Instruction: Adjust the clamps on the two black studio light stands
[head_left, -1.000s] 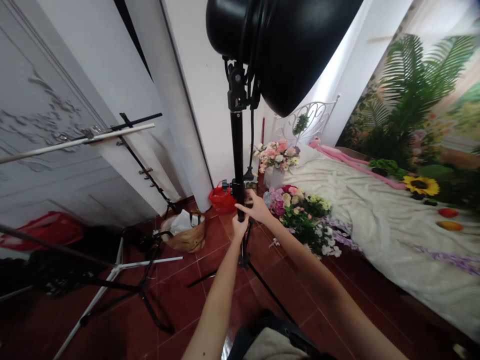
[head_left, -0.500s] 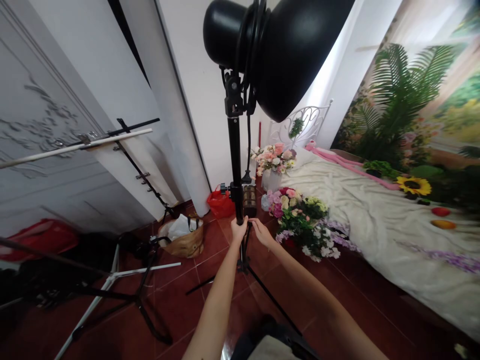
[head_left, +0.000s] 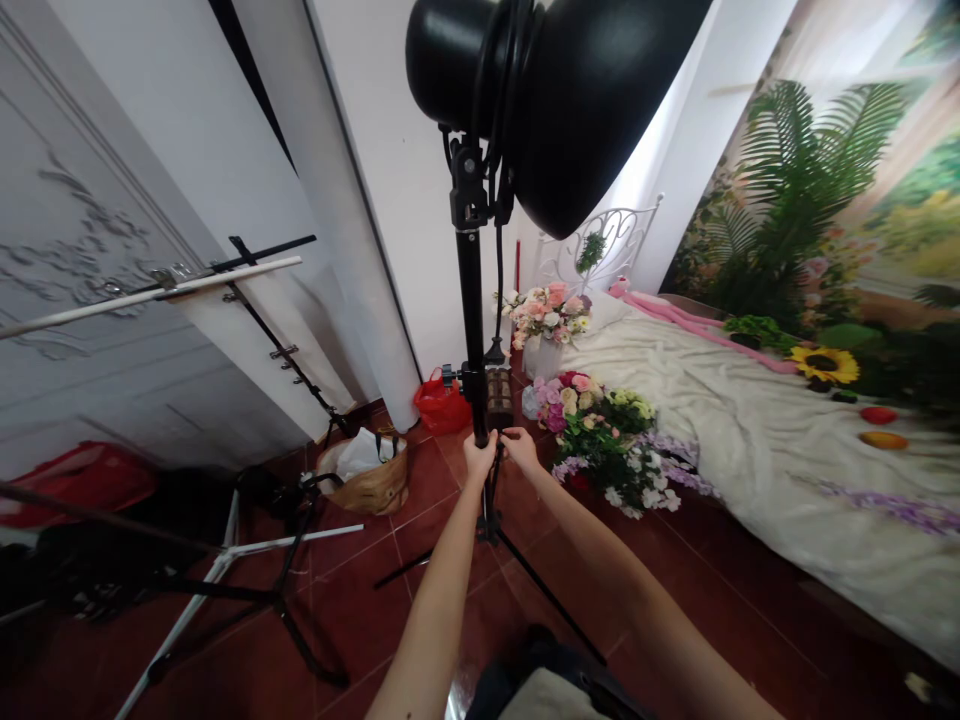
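Observation:
A black light stand rises upright in front of me and bears a large black studio lamp at its top. My left hand is closed around the pole, below a collar with a side knob. Just to the right of it, my right hand has its fingers pinched together at a small dark part on the pole's side, probably a knob; the fingers mostly hide it. A black cable with a plug hangs down from the lamp beside the pole. The stand's legs spread on the floor.
Artificial flowers lie right of the stand, beside a bed with a cream cover. A woven bag and a red plastic bag sit on the tiled floor. More stands crowd the left.
My right hand's fingers have turned and curled more at the pole's side. My left hand keeps its hold, and the stand and lamp look almost unchanged.

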